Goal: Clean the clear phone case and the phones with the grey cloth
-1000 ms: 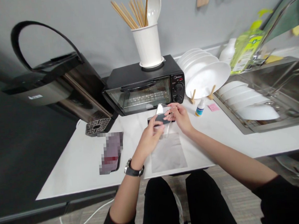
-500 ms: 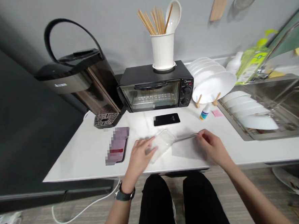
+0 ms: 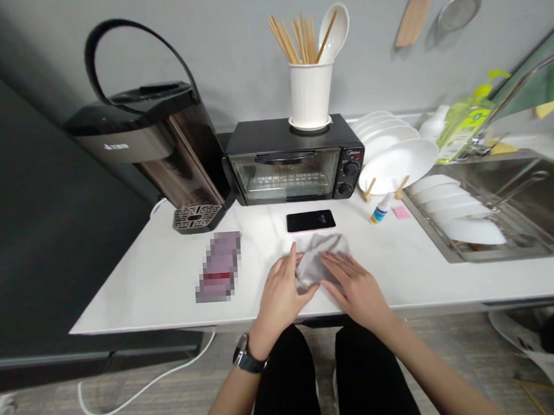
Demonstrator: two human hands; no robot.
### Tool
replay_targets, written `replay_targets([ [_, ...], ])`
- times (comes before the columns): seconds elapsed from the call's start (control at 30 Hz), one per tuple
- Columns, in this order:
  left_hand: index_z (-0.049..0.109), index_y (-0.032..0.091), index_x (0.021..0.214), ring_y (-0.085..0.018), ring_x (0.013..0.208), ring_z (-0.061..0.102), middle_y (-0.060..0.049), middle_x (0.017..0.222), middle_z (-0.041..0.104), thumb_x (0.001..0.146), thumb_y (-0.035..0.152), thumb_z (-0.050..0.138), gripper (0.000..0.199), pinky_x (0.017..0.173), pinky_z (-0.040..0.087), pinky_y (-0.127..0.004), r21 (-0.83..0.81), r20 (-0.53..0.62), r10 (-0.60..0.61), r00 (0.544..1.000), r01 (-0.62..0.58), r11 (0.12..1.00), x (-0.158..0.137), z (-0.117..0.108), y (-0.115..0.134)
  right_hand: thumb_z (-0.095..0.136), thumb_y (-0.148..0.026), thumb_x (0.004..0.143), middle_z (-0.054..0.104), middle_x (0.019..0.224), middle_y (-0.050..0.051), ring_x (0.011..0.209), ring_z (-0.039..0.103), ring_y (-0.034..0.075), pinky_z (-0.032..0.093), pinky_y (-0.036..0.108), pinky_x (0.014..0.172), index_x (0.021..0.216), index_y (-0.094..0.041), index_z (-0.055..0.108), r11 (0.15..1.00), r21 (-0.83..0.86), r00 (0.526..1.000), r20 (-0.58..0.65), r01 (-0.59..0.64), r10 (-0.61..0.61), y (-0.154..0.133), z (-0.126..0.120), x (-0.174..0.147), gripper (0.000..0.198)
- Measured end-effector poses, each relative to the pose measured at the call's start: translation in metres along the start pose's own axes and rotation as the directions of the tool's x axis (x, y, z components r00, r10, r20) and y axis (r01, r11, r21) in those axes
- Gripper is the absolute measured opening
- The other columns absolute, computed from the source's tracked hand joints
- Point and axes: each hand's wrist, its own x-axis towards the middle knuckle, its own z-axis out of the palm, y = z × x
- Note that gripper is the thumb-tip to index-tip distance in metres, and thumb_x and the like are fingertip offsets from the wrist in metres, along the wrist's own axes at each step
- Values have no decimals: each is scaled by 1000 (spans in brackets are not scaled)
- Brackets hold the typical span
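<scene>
A thin grey cloth (image 3: 326, 247) lies crumpled on the white counter in front of me. My left hand (image 3: 282, 292) is at the cloth's left edge, index finger stretched away from me and thumb spread toward the right. From the other side my right hand (image 3: 357, 287) rests on the cloth, its fingers lying flat and its thumb apart. The clear phone case seen earlier is hidden, apparently under the cloth and hands. Just behind the cloth is a black-screened phone (image 3: 310, 220), and a blurred-out purple phone (image 3: 219, 267) lies to the left.
Behind the phone stands a toaster oven (image 3: 284, 169) bearing a cup (image 3: 312, 96) of chopsticks. A water dispenser (image 3: 161, 158) is on the left. Toward the right are a small bottle (image 3: 381, 210), a pink note (image 3: 400, 212), racked plates (image 3: 399, 165) and a sink (image 3: 477, 255).
My right hand has brought the cloth leftward over the clear phone case and let its pinch out flat. My left hand has shifted slightly right; both hands are now close together.
</scene>
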Motion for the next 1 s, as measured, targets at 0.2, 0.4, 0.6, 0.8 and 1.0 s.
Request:
replay_targets([
  [0.2,-2,30,169,-33,132,56,-10,144,65,83,32,85,122,115,42,-55,-38,65,39,997,-37,999,7,0,-5,58,-49,103,62,147,22,138,59,37,51,56,113,146,-9,58,991,-130,999,10,-41,43,1,-5,0,59],
  [0.4,3,30,169,-31,130,58,-10,143,64,80,15,80,119,113,44,-52,-74,94,41,995,-34,997,4,-1,-9,61,-60,99,64,145,20,136,62,31,50,47,117,142,-10,61,991,81,980,165,103,-115,-31,4,11,66],
  [0.6,4,32,168,-31,132,54,-7,145,63,81,27,85,118,114,41,-51,-55,79,8,997,-4,998,3,-4,-1,51,-44,108,68,142,13,132,65,28,49,50,116,145,-17,59,994,-77,985,158,74,-61,16,-29,-23,47],
  [0.8,4,29,168,-32,132,55,-9,144,64,83,31,83,116,115,39,-52,-74,121,14,993,-5,997,8,-3,-3,57,-57,101,67,138,27,130,64,40,53,58,109,142,-5,61,971,-235,999,20,-32,37,8,-6,-3,66],
  [1.0,10,29,168,-31,129,56,-9,143,64,80,18,77,111,113,42,-51,-88,125,8,992,3,996,5,-4,-5,59,-62,99,70,138,18,129,66,31,51,49,114,138,-12,64,995,49,985,143,90,-97,-38,-1,6,63],
])
